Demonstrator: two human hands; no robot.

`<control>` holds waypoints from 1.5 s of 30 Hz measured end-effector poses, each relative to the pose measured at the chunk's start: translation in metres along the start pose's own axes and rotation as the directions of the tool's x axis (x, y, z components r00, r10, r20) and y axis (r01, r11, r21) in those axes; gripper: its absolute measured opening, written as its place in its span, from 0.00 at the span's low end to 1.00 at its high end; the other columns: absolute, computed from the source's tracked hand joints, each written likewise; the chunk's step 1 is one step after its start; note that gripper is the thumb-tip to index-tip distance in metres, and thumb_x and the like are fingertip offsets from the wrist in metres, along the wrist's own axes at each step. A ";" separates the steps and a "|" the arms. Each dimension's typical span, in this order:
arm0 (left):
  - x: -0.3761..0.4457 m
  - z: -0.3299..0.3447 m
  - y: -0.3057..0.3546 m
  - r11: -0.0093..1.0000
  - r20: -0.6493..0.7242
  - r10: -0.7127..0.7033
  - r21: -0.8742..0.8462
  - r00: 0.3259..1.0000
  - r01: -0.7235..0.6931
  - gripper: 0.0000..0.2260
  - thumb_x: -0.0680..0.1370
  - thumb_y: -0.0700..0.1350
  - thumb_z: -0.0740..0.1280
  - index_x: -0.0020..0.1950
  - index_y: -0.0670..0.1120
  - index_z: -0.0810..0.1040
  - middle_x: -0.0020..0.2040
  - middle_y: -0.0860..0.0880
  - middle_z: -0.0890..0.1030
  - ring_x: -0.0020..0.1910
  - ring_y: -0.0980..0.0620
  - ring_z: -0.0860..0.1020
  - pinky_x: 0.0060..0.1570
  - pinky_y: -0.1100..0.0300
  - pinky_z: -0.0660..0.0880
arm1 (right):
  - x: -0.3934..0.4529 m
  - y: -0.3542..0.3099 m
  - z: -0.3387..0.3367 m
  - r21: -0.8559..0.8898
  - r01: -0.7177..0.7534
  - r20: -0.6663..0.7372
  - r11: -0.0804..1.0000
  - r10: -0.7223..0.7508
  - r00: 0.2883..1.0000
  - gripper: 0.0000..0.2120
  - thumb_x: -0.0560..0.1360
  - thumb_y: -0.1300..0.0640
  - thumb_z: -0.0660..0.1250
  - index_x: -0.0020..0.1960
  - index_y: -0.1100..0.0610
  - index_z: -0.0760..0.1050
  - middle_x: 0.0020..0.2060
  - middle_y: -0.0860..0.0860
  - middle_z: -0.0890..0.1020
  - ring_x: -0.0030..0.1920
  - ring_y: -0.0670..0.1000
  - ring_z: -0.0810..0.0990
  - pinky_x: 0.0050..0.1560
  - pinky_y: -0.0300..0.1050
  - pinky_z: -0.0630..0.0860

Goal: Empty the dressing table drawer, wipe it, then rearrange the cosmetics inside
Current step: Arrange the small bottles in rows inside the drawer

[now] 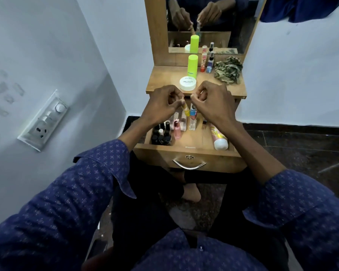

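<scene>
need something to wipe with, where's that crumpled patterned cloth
In the head view, the crumpled olive patterned cloth lies on the wooden dressing table top, at its back right corner, just right of the small dark-capped spray bottle.

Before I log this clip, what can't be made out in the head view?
- Back of the drawer: hidden behind both hands and under the tabletop.
- Tube with yellow cap in the left hand and small bottle in the right hand: tops covered by fingers, labels too small.
- Nail polish bottles: colours too dark to tell.
- Lying tube: print blurred.
</scene>
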State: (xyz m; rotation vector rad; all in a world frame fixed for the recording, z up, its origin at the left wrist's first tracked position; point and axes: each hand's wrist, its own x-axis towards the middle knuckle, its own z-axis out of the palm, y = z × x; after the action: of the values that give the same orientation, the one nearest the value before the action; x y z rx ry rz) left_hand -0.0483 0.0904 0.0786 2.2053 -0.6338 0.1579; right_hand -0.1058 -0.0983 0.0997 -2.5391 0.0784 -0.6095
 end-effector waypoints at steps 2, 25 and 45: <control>-0.015 -0.003 -0.002 1.000 0.058 -0.011 0.028 0.998 0.010 0.04 0.78 0.46 0.76 0.51 0.47 0.84 0.43 0.54 0.84 0.38 0.62 0.80 0.40 0.68 0.75 | -0.014 0.000 0.004 0.002 -0.005 0.032 1.000 0.005 0.999 0.13 0.72 0.40 0.66 0.46 0.49 0.80 0.36 0.45 0.83 0.42 0.50 0.83 0.40 0.51 0.81; -0.068 -0.054 -0.038 0.991 0.282 -0.132 0.073 0.950 0.116 0.08 0.74 0.40 0.80 0.52 0.45 0.89 0.46 0.51 0.88 0.36 0.66 0.81 0.39 0.74 0.73 | -0.074 -0.029 0.056 -0.023 -0.022 0.354 0.999 0.029 0.935 0.08 0.73 0.45 0.72 0.46 0.49 0.82 0.38 0.44 0.85 0.43 0.48 0.84 0.47 0.47 0.80; -0.066 -0.049 -0.053 0.931 0.470 -0.257 0.355 0.845 0.086 0.09 0.70 0.41 0.81 0.46 0.54 0.91 0.45 0.57 0.88 0.45 0.56 0.83 0.49 0.54 0.80 | -0.074 -0.045 0.096 0.094 -0.152 0.559 0.984 0.074 0.826 0.08 0.74 0.57 0.71 0.38 0.47 0.82 0.40 0.47 0.87 0.47 0.51 0.85 0.53 0.54 0.83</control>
State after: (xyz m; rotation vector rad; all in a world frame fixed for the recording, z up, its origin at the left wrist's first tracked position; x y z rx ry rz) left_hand -0.0748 0.1815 0.0537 2.6336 -0.7232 -0.4725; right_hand -0.1326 -0.0013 0.0191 -2.4535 -0.0193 0.1823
